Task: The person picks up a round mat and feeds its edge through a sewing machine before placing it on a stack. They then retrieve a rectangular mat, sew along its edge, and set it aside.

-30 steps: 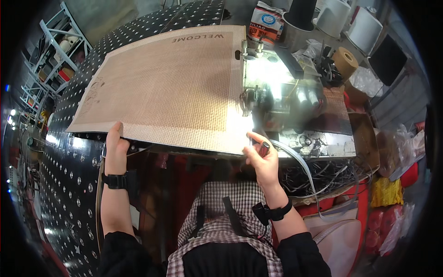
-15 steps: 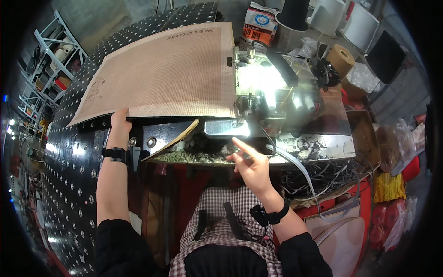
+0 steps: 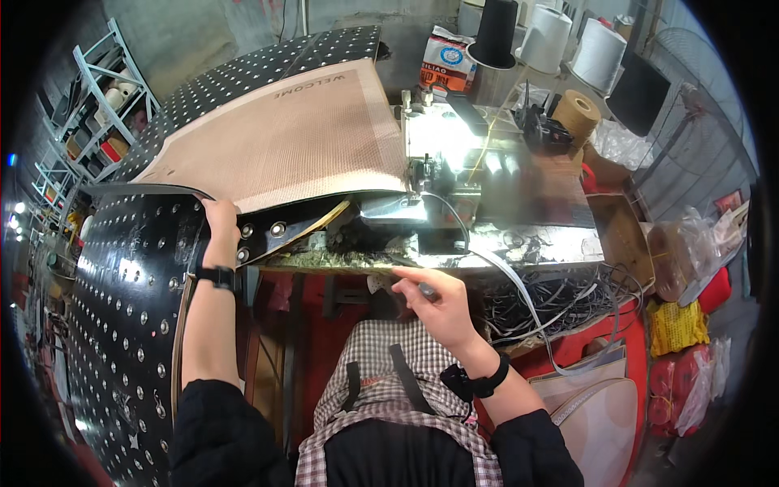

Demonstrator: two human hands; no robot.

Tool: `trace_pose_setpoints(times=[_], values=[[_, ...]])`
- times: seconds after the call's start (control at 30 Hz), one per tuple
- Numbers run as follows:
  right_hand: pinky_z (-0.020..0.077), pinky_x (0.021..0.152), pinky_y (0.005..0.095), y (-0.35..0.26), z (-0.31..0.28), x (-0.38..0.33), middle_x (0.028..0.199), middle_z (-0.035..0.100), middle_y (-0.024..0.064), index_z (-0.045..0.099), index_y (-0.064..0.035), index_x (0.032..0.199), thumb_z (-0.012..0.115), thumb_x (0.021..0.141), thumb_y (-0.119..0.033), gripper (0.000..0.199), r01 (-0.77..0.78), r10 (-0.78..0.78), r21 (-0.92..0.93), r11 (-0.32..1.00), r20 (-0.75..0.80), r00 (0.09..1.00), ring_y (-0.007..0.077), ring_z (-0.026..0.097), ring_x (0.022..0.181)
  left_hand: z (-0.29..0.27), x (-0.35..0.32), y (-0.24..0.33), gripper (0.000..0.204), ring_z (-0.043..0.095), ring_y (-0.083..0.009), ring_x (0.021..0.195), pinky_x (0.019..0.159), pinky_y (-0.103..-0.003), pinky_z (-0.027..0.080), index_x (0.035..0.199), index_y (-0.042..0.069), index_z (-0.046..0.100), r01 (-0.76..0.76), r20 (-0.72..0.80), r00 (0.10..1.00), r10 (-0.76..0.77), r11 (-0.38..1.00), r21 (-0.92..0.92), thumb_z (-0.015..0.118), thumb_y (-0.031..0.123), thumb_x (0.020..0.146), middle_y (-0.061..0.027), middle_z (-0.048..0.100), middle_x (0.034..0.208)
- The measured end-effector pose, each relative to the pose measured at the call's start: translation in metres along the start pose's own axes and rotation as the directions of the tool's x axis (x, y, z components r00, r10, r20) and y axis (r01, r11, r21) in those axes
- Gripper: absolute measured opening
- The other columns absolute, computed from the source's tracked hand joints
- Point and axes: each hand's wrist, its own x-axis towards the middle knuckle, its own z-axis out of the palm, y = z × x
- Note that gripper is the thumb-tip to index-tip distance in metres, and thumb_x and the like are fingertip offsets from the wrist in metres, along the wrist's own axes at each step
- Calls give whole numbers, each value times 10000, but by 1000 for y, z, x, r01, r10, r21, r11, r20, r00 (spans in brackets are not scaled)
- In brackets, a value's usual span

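Note:
A beige woven mat (image 3: 284, 134) with dark lettering along its far edge lies over the studded black table. Its right edge runs up to the sewing machine (image 3: 458, 162), beside the lit needle area. My left hand (image 3: 221, 221) is closed on the mat's near edge, and the corner left of it is lifted, showing a dark underside. In front of the machine, apart from the mat, my right hand (image 3: 438, 304) is curled around a small dark grey object whose kind I cannot make out. A pale binding strip (image 3: 519, 292) hangs from the machine's front.
Black and white thread cones (image 3: 545, 39) stand behind the machine, near a brown tape roll (image 3: 578, 112). A tangle of grey strips (image 3: 560, 304) lies below the bench at the right. Cut mat pieces (image 3: 600, 422) lean lower right. The studded table (image 3: 122, 325) extends left.
The mat's near left corner has risen and bent up at my left hand. My right hand has drawn back from the machine's plate toward me, its pointing finger now curled in.

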Motion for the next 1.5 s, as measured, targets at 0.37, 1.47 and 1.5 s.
trace_pose_setpoints(times=[0.37,1.47,1.5], values=[[486,678,275,-56,116,10,907,655,105,604,-3,1195,727,851,-214,422,234,-236,48,971,348,907,180,583,710,-111,-347,92,787,106,-416,1465,1170,-507,106,1521,24,155,-646,626,673,394,724,240,582,78,863,-289,118,1561],[483,928,273,16,10,-78,1369,488,90,350,-15,1472,589,899,50,624,-341,300,335,878,171,939,127,554,1109,-391,-370,187,575,425,-318,1309,1086,-521,349,1387,76,464,20,-466,744,-479,713,-701,635,348,909,-89,455,1435],[487,919,270,16,8,-79,1369,489,96,352,-16,1472,589,900,50,622,-321,284,292,901,162,945,128,560,1096,-390,-372,186,575,424,-317,1310,1085,-522,350,1385,76,467,13,-467,734,-492,699,-715,637,349,908,-89,455,1435]])
